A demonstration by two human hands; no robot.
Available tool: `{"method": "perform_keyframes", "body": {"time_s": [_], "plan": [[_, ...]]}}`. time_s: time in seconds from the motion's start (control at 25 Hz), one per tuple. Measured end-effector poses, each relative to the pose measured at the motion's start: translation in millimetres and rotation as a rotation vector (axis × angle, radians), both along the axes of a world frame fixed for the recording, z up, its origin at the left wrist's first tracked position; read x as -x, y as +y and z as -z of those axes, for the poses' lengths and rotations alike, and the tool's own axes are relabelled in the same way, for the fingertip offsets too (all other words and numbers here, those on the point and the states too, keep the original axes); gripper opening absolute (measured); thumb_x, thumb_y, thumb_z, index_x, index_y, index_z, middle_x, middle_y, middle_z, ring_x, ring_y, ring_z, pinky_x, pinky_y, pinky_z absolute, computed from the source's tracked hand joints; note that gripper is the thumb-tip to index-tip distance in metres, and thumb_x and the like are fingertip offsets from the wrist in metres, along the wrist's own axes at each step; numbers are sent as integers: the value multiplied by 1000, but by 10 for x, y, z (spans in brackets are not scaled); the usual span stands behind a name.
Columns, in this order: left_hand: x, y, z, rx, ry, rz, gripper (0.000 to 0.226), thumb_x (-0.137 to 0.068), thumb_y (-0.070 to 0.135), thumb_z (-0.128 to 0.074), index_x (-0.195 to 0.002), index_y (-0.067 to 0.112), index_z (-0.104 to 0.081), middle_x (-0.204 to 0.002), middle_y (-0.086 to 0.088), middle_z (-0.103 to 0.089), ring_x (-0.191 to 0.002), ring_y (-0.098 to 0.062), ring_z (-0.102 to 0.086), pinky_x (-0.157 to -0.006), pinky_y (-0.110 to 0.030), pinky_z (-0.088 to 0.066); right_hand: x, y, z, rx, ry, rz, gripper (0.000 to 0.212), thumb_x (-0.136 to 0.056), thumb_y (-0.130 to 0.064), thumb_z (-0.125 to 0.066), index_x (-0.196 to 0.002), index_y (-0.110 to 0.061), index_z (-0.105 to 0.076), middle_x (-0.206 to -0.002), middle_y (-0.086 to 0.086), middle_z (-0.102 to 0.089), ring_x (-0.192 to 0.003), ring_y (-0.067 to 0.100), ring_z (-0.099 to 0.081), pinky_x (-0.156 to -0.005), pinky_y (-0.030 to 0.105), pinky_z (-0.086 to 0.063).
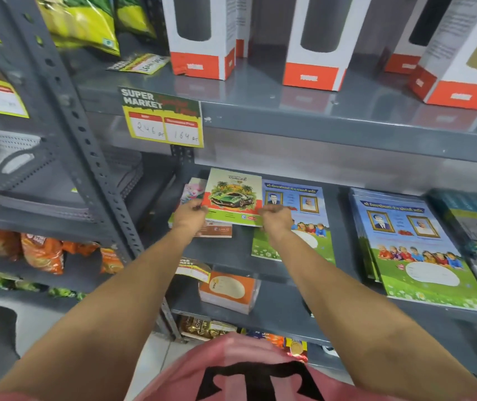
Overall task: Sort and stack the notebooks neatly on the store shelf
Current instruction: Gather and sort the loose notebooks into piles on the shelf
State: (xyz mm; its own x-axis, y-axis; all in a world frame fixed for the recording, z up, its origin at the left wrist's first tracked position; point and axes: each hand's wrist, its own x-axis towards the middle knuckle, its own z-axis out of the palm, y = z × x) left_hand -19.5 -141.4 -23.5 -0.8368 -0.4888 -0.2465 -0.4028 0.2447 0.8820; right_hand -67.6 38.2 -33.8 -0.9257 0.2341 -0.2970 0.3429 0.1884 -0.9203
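Observation:
A notebook with a green car on its cover (233, 195) is held by both hands just above the grey middle shelf (228, 253). My left hand (188, 216) grips its lower left edge and my right hand (277, 219) grips its lower right corner. It sits over a small uneven pile of notebooks, one with a pink flower cover (193, 189) peeking out at the left. To the right lies a blue and green notebook with portraits (292, 227), partly under my right hand. Farther right is a stack of the same blue and green notebooks (416, 250).
White and orange boxes (312, 53) stand on the shelf above, with a yellow price tag (163, 123) on its edge. Dark blue packs (474, 224) lie at the far right. An orange and white pack (227, 290) sits below. Grey trays (29, 180) and snack bags (43, 253) fill the left rack.

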Motion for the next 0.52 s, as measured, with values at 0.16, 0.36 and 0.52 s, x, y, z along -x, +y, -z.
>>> {"method": "perform_keyframes", "body": {"time_s": [0.16, 0.36, 0.52], "plan": [[-247, -553, 129, 423, -144, 100, 29, -87, 27, -58, -112, 18, -70, -113, -9, -71, -104, -30, -65, -92, -36, -53, -96, -427, 64, -147, -25, -156, 14, -87, -17, -65, -97, -12, -73, -109, 9, -71, -101, 24, -64, -74, 23, -45], [-382, -640, 276, 490, -168, 121, 27, -86, 23, -61, -111, 18, -69, -109, -11, -72, -103, -31, -65, -94, -36, -52, -154, -571, 149, -410, -8, -286, 17, -88, -21, -63, -96, -12, -76, -103, 11, -74, -94, 27, -68, -68, 24, -47], [-325, -466, 157, 680, -118, 91, 25, -85, 25, -59, -109, 22, -68, -105, -6, -69, -95, -29, -66, -79, -33, -53, -69, -409, 133, -334, -14, -215, 15, -83, -17, -68, -95, -9, -73, -105, 12, -72, -94, 30, -69, -82, 33, -57]]}}
